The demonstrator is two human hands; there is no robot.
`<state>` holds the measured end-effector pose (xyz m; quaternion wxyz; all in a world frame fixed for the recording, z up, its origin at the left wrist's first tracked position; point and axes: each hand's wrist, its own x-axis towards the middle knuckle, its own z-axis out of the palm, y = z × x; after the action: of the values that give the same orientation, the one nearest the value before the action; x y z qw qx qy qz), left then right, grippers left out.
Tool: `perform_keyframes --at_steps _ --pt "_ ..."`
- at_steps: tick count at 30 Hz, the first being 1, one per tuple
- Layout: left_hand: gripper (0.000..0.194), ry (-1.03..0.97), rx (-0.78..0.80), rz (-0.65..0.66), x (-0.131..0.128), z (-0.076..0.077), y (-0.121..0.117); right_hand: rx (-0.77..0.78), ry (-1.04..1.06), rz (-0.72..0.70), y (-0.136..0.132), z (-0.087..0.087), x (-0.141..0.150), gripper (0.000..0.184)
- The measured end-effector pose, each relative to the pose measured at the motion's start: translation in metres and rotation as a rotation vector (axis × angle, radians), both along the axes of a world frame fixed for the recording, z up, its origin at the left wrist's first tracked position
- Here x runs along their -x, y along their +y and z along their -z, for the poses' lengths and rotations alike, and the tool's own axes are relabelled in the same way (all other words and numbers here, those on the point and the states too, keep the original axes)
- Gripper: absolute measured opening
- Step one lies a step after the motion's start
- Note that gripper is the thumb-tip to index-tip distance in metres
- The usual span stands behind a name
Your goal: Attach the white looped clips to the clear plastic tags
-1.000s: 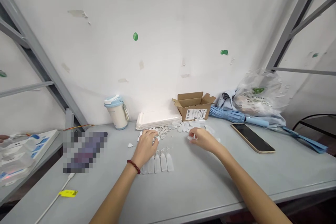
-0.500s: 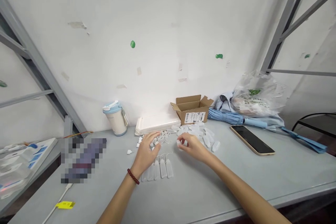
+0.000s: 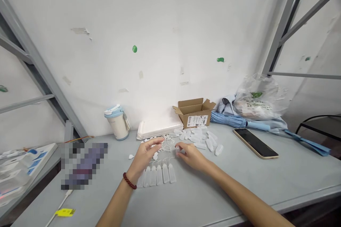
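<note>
My right hand (image 3: pixel 192 155) pinches a small translucent plastic tube (image 3: pixel 177 149) between thumb and fingertips, just above the table. My left hand (image 3: pixel 145 154), with a dark red bead bracelet (image 3: pixel 129 181) at the wrist, hovers with thumb and fingers apart and nothing visible between them. Partly under that hand lies a row of flat translucent tubes (image 3: pixel 159 175) with thin white loops at their tops. Between and behind the hands is a tangle of white loops (image 3: pixel 167 142). Several loose translucent tubes (image 3: pixel 209 144) are scattered to the right.
Behind stand a cup with a blue lid (image 3: pixel 117 122), a stack of white trays (image 3: pixel 160 127) and an open cardboard box (image 3: pixel 195 113). To the right lie a phone (image 3: pixel 255 143), a blue folded umbrella (image 3: pixel 229 118) and a plastic bag (image 3: pixel 259 101). A cable with a yellow tag (image 3: pixel 65 212) runs at left.
My right hand has moved slightly left and nearer, still pinching the small tube. My left hand has shifted left and a little nearer, uncovering more of the tube row.
</note>
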<state>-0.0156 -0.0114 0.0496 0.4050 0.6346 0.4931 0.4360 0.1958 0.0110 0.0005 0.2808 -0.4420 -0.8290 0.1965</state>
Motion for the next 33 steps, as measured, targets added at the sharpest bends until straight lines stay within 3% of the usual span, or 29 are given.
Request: perform_keyframes --at_steps 3,25,33 --pt "0.033 -0.045 0.011 0.034 -0.004 -0.002 -0.003 0.012 0.001 -0.014 -0.001 -0.001 0.001 0.023" --pt "0.029 0.159 -0.157 0.158 -0.011 0.005 -0.006 -0.026 -0.039 -0.03 0.001 0.006 0.002 0.029" --pt "0.027 0.17 -0.195 0.153 -0.012 0.005 -0.008 -0.002 -0.043 -0.023 -0.001 0.002 0.003 0.02"
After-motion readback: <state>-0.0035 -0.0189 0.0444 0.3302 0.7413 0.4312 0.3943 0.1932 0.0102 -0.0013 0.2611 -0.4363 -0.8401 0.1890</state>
